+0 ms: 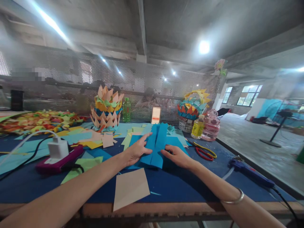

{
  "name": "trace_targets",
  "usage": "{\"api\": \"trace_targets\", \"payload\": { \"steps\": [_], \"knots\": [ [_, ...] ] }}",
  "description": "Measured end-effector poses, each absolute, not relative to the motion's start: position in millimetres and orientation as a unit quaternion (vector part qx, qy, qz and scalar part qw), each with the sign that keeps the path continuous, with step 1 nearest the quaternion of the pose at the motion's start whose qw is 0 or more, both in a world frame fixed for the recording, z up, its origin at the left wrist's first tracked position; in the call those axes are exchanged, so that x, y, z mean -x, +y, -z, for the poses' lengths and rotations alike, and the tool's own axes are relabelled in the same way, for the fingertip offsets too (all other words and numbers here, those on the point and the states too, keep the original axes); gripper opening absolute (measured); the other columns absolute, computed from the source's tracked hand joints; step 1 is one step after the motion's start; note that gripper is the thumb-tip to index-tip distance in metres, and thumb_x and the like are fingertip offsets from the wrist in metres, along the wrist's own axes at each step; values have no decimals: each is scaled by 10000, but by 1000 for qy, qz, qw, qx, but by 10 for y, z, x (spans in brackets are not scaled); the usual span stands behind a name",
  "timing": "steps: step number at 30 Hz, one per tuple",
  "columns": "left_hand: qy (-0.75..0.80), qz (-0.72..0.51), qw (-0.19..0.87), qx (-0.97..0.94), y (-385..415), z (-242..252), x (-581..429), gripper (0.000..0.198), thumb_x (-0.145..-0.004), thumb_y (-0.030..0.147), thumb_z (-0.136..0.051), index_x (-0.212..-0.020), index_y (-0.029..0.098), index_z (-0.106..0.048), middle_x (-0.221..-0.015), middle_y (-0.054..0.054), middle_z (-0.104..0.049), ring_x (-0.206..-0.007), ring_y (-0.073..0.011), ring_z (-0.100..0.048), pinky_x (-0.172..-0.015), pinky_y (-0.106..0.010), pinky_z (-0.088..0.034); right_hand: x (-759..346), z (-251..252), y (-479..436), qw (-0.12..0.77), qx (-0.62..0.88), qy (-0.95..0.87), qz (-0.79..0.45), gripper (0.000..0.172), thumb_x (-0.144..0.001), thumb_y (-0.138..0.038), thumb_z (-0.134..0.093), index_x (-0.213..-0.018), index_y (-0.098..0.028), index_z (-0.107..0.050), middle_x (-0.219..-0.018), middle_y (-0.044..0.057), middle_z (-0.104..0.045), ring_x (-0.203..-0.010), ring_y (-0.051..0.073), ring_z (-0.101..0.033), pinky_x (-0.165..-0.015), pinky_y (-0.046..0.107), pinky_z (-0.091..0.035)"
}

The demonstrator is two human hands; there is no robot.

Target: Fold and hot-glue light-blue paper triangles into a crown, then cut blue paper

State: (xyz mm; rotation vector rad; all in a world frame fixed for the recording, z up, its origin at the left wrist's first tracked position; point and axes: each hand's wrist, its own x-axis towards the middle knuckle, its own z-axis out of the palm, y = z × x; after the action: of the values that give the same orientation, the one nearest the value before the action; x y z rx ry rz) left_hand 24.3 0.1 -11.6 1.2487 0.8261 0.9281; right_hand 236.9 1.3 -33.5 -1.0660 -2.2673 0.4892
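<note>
A folded blue sheet of paper stretches away from me, creased lengthwise, over more blue paper. My left hand rests on its left side with thumb and forefinger spread apart. At the right edge, my right hand has its fingers curled and its thumb against the folded sheet; the undersides of these fingers are hidden. Nearer to me, a pale peach paper square lies flat and overhangs the table's front edge.
A purple power strip with a white charger lies left. Folded-paper baskets stand at the back. Scissors, a yellow bottle, a pink jug and a blue glue gun are on the right.
</note>
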Motion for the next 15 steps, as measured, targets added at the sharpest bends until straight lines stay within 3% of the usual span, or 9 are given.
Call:
{"api": "trace_targets", "payload": {
  "steps": [4,7,10,15],
  "knots": [
    [408,-392,615,-549,-26,76,-258,627,-662,202,-771,-1252,225,-560,-1303,-128,-488,-804,-149,-591,-608,-243,-448,-2373,333,27,307,411,-833,-208,376,-892,-451,-407,-619,-200,-344,-633,-45,-348,-615,107,-337,-568,253,-263],
    [402,-401,630,-530,-1,72,-261,591,-672,290,-788,-1219,208,-578,-1074,-81,-626,-692,-118,-570,-560,-223,-394,-2390,321,28,309,406,-819,-263,351,-880,-432,-404,-622,-202,-347,-619,-49,-325,-601,102,-313,-547,243,-255],
    [410,-402,648,-500,47,109,-258,555,-619,298,-826,-1120,171,-625,-808,-20,-648,-592,-96,-537,-514,-208,-347,-2400,314,12,306,392,-815,-297,340,-871,-431,-416,-626,-197,-386,-615,-50,-327,-593,99,-310,-534,235,-257],
    [401,-415,651,-493,130,193,-256,368,-499,266,-878,-787,143,-685,-660,2,-639,-557,-95,-528,-516,-208,-365,-2367,274,-50,288,379,-839,-264,403,-887,-498,-403,-627,-191,-403,-620,-46,-365,-598,100,-344,-549,235,-296]
  ]
}}
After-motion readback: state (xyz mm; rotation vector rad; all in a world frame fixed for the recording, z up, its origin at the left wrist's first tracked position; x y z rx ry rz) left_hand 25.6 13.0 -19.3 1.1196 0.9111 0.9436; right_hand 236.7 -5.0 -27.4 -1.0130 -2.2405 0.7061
